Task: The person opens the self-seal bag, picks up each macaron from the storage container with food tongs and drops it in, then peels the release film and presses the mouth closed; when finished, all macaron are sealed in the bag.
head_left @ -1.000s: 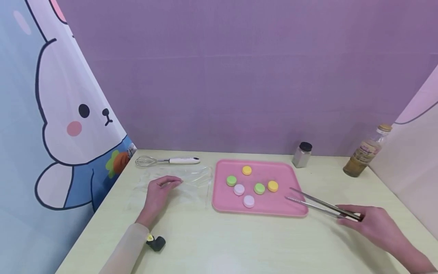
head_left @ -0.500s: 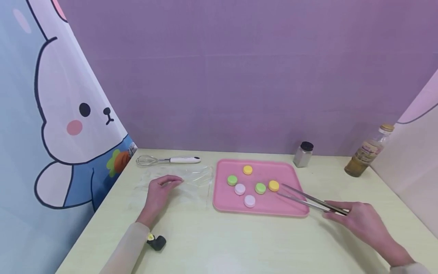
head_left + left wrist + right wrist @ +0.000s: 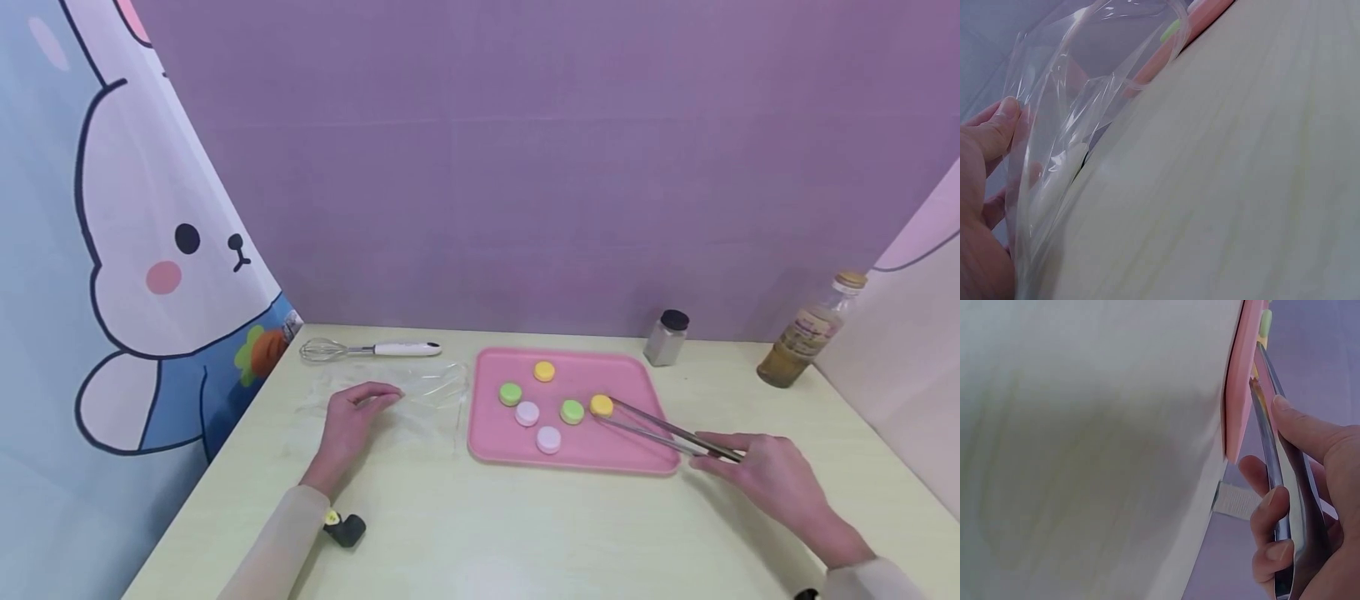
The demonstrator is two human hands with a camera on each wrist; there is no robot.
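My left hand (image 3: 356,421) pinches the edge of a clear plastic bag (image 3: 1060,125), held partly raised with its mouth toward the tray. In my right hand (image 3: 772,475) is a pair of metal tongs (image 3: 1294,494), thumb on one arm and fingers curled round the other. The tong tips stand around the right-hand yellow macaron (image 3: 602,405) on the pink tray (image 3: 480,446). Also on the tray lie another yellow macaron (image 3: 543,372), two green macarons, one of them a green macaron (image 3: 572,412) just left of the tongs, and two lilac macarons, the nearer lilac macaron (image 3: 548,440) toward the front.
Behind the bag lies a whisk (image 3: 375,350) with a white handle. A black-lidded jar (image 3: 666,340) stands behind the tray's right corner. Farther right is a corked bottle (image 3: 806,337) of brown liquid. A purple cloth (image 3: 480,167) hangs along the table's back edge.
My right hand has moved left with the tongs, bringing their tips from the tray's right side to the right-hand yellow macaron. The left hand has stayed at the bag.
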